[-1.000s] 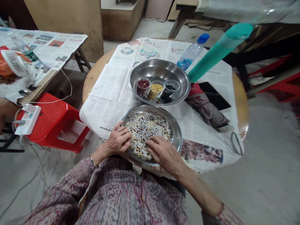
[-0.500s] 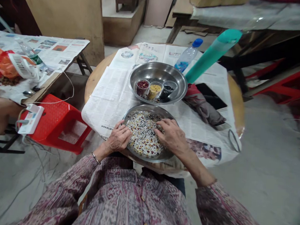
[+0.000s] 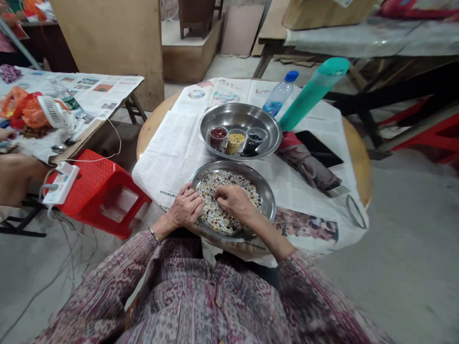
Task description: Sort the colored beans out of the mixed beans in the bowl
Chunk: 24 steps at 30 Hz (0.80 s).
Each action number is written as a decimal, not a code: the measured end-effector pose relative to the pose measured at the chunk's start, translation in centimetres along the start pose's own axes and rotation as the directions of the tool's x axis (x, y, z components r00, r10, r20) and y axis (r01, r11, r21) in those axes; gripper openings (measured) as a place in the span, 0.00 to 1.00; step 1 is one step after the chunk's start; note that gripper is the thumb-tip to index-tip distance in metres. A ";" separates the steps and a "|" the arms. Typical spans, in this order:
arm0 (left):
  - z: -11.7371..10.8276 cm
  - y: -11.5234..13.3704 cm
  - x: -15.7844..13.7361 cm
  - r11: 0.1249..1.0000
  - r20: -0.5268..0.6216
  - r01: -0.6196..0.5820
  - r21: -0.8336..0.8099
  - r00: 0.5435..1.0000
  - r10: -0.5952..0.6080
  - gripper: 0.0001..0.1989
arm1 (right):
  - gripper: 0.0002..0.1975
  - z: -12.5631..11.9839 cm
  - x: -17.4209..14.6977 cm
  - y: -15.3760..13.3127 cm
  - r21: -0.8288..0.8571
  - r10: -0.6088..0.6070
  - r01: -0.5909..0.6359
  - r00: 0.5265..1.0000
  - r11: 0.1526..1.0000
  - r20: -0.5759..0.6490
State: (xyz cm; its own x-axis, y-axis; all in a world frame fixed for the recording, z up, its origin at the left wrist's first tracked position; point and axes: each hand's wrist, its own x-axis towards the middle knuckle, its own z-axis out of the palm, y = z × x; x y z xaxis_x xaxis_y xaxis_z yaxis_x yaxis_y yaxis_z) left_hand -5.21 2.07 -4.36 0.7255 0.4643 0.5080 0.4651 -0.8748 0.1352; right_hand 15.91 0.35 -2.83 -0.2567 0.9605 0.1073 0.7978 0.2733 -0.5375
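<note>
A shallow steel basin (image 3: 271,200) on the round table holds white grains (image 3: 237,180) mixed with yellow, dark red and black ones. My left hand (image 3: 186,206) is closed on the basin's left rim. Over the middle of the grains, my right hand (image 3: 234,200) has its fingers curled down and drawn together; what lies between the fingertips is hidden. Just behind stands a second steel basin (image 3: 242,110) with three clear cups in it: one of dark red beans (image 3: 218,133), one of yellow kernels (image 3: 236,141) and one of black beans (image 3: 255,137).
Newspaper (image 3: 166,144) covers the tabletop. Behind the far basin are a blue-capped bottle (image 3: 280,95) and a tall green tube (image 3: 312,94). A folded umbrella (image 3: 309,163) lies at the right. A red stool (image 3: 99,186) bears a power strip (image 3: 61,185); beside it shows another person's leg (image 3: 16,175).
My right hand has moved left across the grains, and its spread fingers have curled together. My left hand keeps its place at the rim. The whole view has shifted slightly.
</note>
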 end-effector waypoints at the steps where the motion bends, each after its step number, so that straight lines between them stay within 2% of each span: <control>1: 0.0 0.0 0.0 1.000 0.001 0.000 0.000 1.000 0.000 0.16 | 0.10 0.0 -0.5 -0.2 0.036 -0.033 0.033 0.999 0.999 -0.002; 4: -0.1 0.1 0.1 1.000 0.018 0.001 -0.002 1.000 -0.001 0.16 | 0.10 0.2 -2.1 -1.1 0.094 -0.191 0.188 0.981 0.978 0.020; 7: -0.2 0.1 0.1 1.000 0.020 0.000 0.005 1.000 0.000 0.17 | 0.08 0.2 -3.1 -1.7 0.038 -0.348 0.346 0.934 0.938 0.085; 9: -0.1 0.0 0.1 1.000 0.008 -0.005 0.009 1.000 0.005 0.16 | 0.07 -0.1 -3.3 -1.4 -0.036 -0.376 0.381 0.920 0.924 0.108; 12: -0.1 0.0 0.1 1.000 0.006 -0.007 0.009 1.000 0.007 0.17 | 0.07 -1.0 -3.4 0.5 -0.187 -0.273 0.277 0.961 0.943 0.047; 14: 0.0 0.0 0.0 1.000 0.013 0.005 0.010 1.000 -0.006 0.17 | 0.06 -1.7 -3.5 1.8 -0.286 -0.132 0.111 0.989 0.952 -0.059; 17: 0.0 0.0 0.0 1.000 0.025 0.017 0.008 1.000 -0.017 0.17 | 0.11 -1.9 -3.5 2.7 -0.332 0.051 -0.109 0.983 0.937 -0.178; 19: 0.0 0.0 0.0 1.000 0.018 0.012 0.006 1.000 -0.012 0.17 | 0.19 -1.3 -3.3 2.3 -0.305 0.088 -0.141 0.980 0.942 -0.180; 21: 0.0 0.0 0.0 1.000 0.003 0.006 0.007 1.000 -0.006 0.17 | 0.23 -0.4 -2.8 1.3 -0.250 0.069 -0.106 0.986 0.962 -0.154; 24: 0.1 -0.1 0.1 1.000 -0.004 -0.001 0.012 1.000 0.001 0.17 | 0.15 1.1 -1.4 -0.2 -0.146 0.047 -0.064 0.992 0.987 -0.116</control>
State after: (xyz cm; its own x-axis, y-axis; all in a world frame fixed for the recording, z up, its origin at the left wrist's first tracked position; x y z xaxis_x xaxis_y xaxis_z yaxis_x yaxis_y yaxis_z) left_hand -5.15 2.18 -4.40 0.7236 0.4632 0.5117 0.4710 -0.8733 0.1244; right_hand 15.54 -1.13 -3.84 -0.1539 0.9719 0.1781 0.8839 0.2160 -0.4149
